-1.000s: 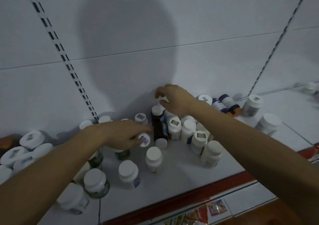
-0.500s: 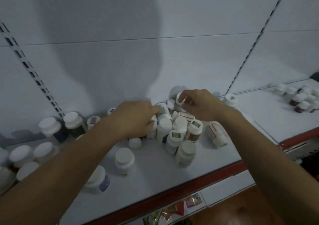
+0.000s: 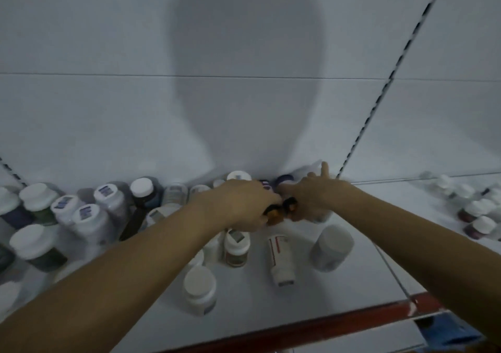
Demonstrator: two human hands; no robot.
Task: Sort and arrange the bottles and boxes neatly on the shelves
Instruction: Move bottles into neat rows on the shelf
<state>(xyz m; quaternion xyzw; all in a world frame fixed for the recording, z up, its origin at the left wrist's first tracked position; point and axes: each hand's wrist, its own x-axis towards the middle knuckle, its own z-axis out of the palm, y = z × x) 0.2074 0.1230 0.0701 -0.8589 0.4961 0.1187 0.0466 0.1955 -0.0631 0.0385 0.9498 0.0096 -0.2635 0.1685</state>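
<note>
1. Back panel (image 3: 108, 109): one, white, with slotted uprights, bearing a shadow.
2. Shelf (image 3: 357, 287): one white deck with a red front edge. Judged early in the task: nothing here stands in rows yet.
3. Left cluster (image 3: 81, 217): white-capped bottles crowded against the panel, at least ten caps counted, with more hidden behind the forearm. Unsorted.
4. Far-right group (image 3: 477, 209): small bottles on the neighbouring deck, about six, too blurred to count surely.
5. Hands: two.
   - The left hand (image 3: 244, 203) has its fingers curled round the small amber bottle.
   - The right hand (image 3: 311, 198) has its forefinger straight and the rest bent at the cap end; whether it pinches anything, I cannot tell.
6. Loose front bottles: four.
   - Wide white jar (image 3: 332, 247), upright.
   - Front white bottle (image 3: 200, 290), upright.
   - Labelled bottle (image 3: 235, 247), upright.
   - Red-striped bottle (image 3: 280, 258), lying down, still to be stood up.
7. Small amber bottle (image 3: 275, 217): one, black-capped, held between the hands near the panel.
8. Boxes: none seen.
</note>
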